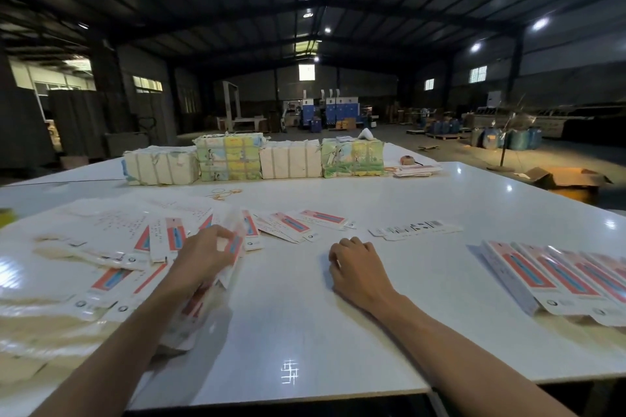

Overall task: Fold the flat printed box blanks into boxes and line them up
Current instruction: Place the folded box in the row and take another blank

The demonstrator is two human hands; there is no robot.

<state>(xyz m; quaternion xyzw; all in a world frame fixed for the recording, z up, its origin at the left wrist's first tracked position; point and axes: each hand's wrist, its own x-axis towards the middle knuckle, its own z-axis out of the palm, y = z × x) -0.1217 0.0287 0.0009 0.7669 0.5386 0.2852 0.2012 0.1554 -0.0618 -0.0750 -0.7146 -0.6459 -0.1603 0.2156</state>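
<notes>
On the white worktop (305, 322), left of its middle, loose box blanks (111, 247) lie scattered; the left hand (203, 257) grasps one blurred blank (233, 247) there. Beside it the right hand (355, 267) rests curled, holding nothing. Farther right, folded boxes (559, 278) stand lined up.

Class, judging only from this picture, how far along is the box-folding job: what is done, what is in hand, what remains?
Done: a row of folded boxes lined up at the right. In hand: the left hand grips one blurred blank; the right hand rests on the table, holding nothing. Left: many flat blanks spread at the left, so most work remains.
</notes>
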